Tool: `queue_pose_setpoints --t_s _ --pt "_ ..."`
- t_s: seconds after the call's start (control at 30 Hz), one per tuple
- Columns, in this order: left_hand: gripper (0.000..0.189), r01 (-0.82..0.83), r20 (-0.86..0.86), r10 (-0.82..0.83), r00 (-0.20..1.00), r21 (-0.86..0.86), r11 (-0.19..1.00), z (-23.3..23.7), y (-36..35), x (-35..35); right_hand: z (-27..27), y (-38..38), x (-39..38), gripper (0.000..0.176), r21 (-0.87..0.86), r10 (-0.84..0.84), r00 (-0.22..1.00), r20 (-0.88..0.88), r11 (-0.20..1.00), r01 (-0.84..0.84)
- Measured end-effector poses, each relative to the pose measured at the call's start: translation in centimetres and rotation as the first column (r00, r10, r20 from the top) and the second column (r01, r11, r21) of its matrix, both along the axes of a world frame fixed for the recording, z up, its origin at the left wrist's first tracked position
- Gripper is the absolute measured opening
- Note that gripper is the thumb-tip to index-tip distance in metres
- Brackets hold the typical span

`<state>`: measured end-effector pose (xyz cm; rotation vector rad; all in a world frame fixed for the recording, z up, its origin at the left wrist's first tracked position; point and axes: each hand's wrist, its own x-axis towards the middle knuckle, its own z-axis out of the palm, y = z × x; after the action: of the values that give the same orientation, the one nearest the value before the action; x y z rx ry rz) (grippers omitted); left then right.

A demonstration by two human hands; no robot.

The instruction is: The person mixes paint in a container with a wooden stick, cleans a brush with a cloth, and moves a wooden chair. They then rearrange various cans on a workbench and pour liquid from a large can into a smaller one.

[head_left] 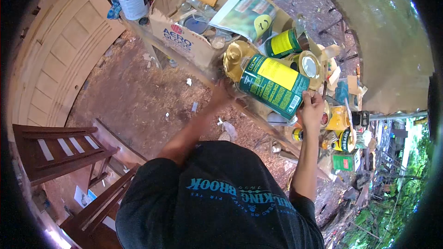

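A large green can (272,84) with a yellow label panel lies tilted on its side above the cluttered bench. At its right end, my right hand (312,107) grips the rim, thumb and fingers closed on it. Beyond the can's left end is a gold-coloured container (236,55), smeared with paint. My left hand (223,93) reaches up just below that container and the can's left end; its fingers are blurred and partly hidden. Behind the held can sit a second green can (282,43) and an open gold-coated can (310,67).
A cardboard box (184,37) full of jars and a printed bag stands on the bench. Yellow tins (339,118) and a green-and-white box (344,162) crowd the right. Brown wooden furniture (60,150) stands lower left, and wood panels (60,55) lean upper left. Litter dots the dirt floor.
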<state>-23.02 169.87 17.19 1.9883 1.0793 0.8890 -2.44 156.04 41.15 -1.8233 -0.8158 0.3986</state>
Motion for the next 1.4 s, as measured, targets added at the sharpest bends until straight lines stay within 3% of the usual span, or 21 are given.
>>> queue_pose_setpoints --t_s 0.1,0.2,0.27,0.3,0.37,0.4,0.43,0.47,0.53,0.6,0.63,0.73,0.83,0.93,1.0,1.1,1.17,1.27,1.3,1.37,1.4 --pt "0.058 -0.025 0.2 0.061 0.978 -0.177 0.984 0.0 -0.1 -1.6 -0.3 0.2 0.5 0.013 0.016 0.028 0.995 0.098 0.999 -0.029" --pt "0.041 0.113 0.671 0.216 0.71 -0.412 0.904 0.9 0.4 -2.1 0.5 0.7 0.6 0.014 -0.061 0.056 0.986 0.156 0.997 -0.047" --pt "0.038 0.197 0.697 0.278 0.661 -0.519 0.832 2.2 0.7 -3.1 0.7 1.2 0.7 0.016 -0.081 0.094 0.957 0.274 0.994 -0.074" --pt "0.037 0.231 0.705 0.317 0.635 -0.564 0.793 3.9 0.8 -3.8 1.2 1.5 0.5 0.018 -0.114 0.109 0.955 0.276 0.99 -0.08" --pt "0.039 0.316 0.693 0.226 0.684 -0.561 0.765 8.4 1.1 -4.7 2.3 2.1 -0.5 0.019 -0.139 0.148 0.933 0.329 0.985 -0.107" --pt "0.038 0.047 0.419 0.172 0.891 -0.464 0.885 8.6 1.3 -4.7 2.4 2.3 -0.6 0.018 -0.174 0.197 0.89 0.412 0.975 -0.135" --pt "0.037 -0.035 0.31 0.183 0.933 -0.428 0.903 8.2 1.4 -4.8 1.4 2.7 -0.2 0.017 -0.116 0.208 0.913 0.351 0.977 -0.178" --pt "0.036 -0.112 0.196 0.2 0.96 -0.385 0.916 7.8 1.5 -4.8 2.6 3.1 -1.6 0.016 -0.174 0.23 0.91 0.346 0.968 -0.178" --pt "0.033 0.018 0.406 0.209 0.89 -0.488 0.873 8.3 1.1 -5.5 3.3 3.9 -2.9 0.017 -0.182 0.274 0.896 0.349 0.958 -0.222" --pt "0.029 0.033 0.476 0.314 0.821 -0.589 0.807 8.0 0.3 -5.3 3.0 5.1 -3.6 0.017 -0.135 0.318 0.888 0.331 0.948 -0.289" --pt "0.026 0.022 0.46 0.403 0.791 -0.68 0.733 6.5 0.4 -5.1 3.3 5.9 -4.2 0.017 -0.149 0.364 0.855 0.369 0.931 -0.333" --pt "0.023 0.009 0.356 0.45 0.819 -0.792 0.611 5.1 0.8 -5.5 3.1 7.8 -4.2 0.018 -0.179 0.452 0.807 0.379 0.892 -0.416" --pt "0.019 0.004 0.347 0.479 0.807 -0.813 0.582 4.0 1.1 -5.1 3.0 9.2 -4.0 0.017 -0.202 0.486 0.79 0.374 0.874 -0.443" --pt "0.019 -0.041 0.432 0.512 0.743 -0.734 0.678 5.4 0.9 -4.9 2.5 9.0 -3.8 0.017 -0.201 0.437 0.808 0.396 0.9 -0.388" --pt "0.024 -0.103 0.437 0.461 0.773 -0.63 0.77 5.6 1.2 -5.3 2.0 8.3 -4.1 0.018 -0.181 0.379 0.821 0.427 0.925 -0.333" --pt "0.035 -0.13 0.351 0.412 0.841 -0.607 0.784 5.2 1.5 -5.5 1.7 7.1 -5.5 0.022 -0.145 0.281 0.827 0.486 0.96 -0.24" --pt "0.049 -0.126 0.352 0.368 0.86 -0.552 0.824 1.3 2.3 -4.9 1.1 6.6 -5.4 0.026 -0.068 0.236 0.819 0.523 0.969 -0.236" --pt "0.051 -0.113 0.157 0.382 0.911 -0.796 0.595 4.5 2.2 -5.7 1.0 5.8 -5.8 0.03 -0.018 0.209 0.869 0.448 0.974 -0.225" --pt "0.051 -0.179 0.191 0.4 0.897 -0.67 0.721 3.9 2.1 -5.5 0.9 5.6 -5.9 0.031 -0.001 0.205 0.893 0.4 0.975 -0.224" --pt "0.049 -0.11 0.325 0.429 0.843 -0.676 0.729 2.3 2.2 -5.0 0.2 5.4 -5.4 0.033 0.047 0.187 0.925 0.329 0.976 -0.214" --pt "0.047 0.024 0.388 0.475 0.79 -0.793 0.608 0.8 2.7 -4.7 0.1 5.3 -4.9 0.034 0.083 0.181 0.934 0.309 0.973 -0.216"
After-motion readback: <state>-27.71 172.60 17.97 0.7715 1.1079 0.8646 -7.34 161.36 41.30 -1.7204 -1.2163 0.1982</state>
